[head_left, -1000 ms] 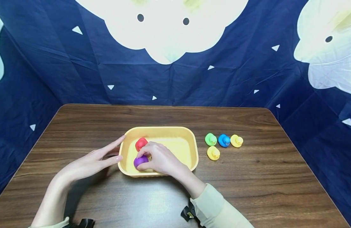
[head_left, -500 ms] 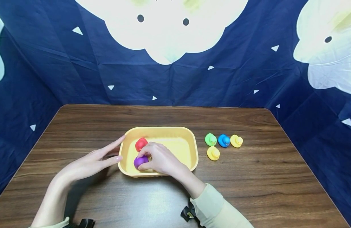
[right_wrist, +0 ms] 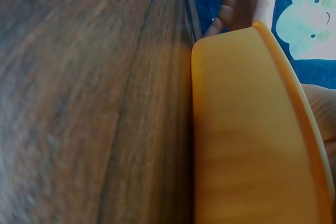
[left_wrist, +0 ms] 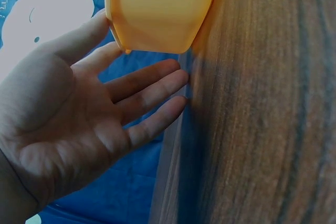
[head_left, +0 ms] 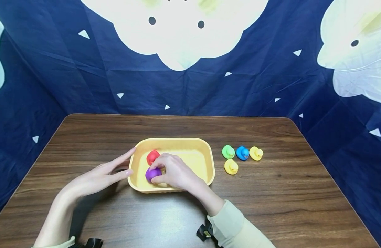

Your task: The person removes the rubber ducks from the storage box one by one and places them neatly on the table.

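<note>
A pale yellow plastic bin [head_left: 190, 190] stands on the wooden table. Inside its left half, my right hand [head_left: 175, 171] pinches a purple rubber duck [head_left: 151, 174] between thumb and fingers, covering part of it. Just behind sits a red rubber duck [head_left: 152, 156], partly overlapped by the same hand. My left hand [head_left: 100, 175] touches the bin's left end with its fingertips, fingers spread and mostly straight. In the left wrist view, thumb and index finger meet the rim while the other fingers stay free. The right wrist view mostly shows the bin's outer wall [right_wrist: 241, 129].
Right of the bin, a green duck [head_left: 228, 152], a blue duck [head_left: 242, 153] and a yellow duck [head_left: 256, 153] form a row. Another yellow duck [head_left: 231, 167] sits in front of the green one. A dark blue cloth [head_left: 196, 93] with white clouds hangs behind the table [head_left: 286, 206].
The purple duck and the right thumb on it have shifted very slightly within the bin. The left hand, the bin and the other ducks stay in place.
</note>
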### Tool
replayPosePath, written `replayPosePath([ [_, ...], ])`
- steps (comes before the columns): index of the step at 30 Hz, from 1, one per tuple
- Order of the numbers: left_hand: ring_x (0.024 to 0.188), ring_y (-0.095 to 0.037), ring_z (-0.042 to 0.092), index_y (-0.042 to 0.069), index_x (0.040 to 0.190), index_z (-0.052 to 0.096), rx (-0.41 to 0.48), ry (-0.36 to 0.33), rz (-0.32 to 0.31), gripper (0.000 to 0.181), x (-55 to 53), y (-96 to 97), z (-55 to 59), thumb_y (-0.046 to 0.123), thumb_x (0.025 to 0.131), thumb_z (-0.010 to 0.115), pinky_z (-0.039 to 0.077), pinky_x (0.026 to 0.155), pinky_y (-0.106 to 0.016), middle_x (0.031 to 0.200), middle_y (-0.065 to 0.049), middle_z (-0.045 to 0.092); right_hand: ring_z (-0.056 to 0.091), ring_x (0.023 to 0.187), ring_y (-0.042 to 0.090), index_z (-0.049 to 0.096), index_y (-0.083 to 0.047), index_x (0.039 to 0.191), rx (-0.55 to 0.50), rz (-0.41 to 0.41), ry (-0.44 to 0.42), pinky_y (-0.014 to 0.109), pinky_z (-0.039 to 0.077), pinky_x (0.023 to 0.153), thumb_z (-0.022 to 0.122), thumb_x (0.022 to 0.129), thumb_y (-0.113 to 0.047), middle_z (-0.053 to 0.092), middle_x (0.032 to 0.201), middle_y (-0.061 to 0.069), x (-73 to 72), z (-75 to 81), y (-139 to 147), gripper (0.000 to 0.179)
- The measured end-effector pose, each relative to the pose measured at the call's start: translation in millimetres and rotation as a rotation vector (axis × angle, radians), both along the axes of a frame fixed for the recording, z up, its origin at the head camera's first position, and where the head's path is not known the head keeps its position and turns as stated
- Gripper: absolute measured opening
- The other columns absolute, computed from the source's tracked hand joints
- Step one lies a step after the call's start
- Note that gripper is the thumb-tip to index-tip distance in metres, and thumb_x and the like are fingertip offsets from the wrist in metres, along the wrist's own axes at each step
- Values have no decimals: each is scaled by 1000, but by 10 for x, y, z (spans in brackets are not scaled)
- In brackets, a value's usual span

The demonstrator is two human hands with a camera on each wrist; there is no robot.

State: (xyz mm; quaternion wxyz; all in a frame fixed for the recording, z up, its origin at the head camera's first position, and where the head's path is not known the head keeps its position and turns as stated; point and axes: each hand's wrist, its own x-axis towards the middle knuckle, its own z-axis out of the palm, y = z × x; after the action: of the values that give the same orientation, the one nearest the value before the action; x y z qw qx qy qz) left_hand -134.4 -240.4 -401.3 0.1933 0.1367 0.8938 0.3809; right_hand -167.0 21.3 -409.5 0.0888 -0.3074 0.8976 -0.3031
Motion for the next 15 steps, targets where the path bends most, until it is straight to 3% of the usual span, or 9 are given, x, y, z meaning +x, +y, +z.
replayPosePath([
  [15, 152, -38, 36, 49, 162, 13, 7, -5, 1, 69, -1, -9, -9, 51, 105, 52, 37, 111, -67, 165, -11, 40, 66, 106, 8, 79, -21, 106, -100, -38, -53, 21, 51, 94, 88, 83, -19, 75, 111, -7, 27, 93, 137, 24],
])
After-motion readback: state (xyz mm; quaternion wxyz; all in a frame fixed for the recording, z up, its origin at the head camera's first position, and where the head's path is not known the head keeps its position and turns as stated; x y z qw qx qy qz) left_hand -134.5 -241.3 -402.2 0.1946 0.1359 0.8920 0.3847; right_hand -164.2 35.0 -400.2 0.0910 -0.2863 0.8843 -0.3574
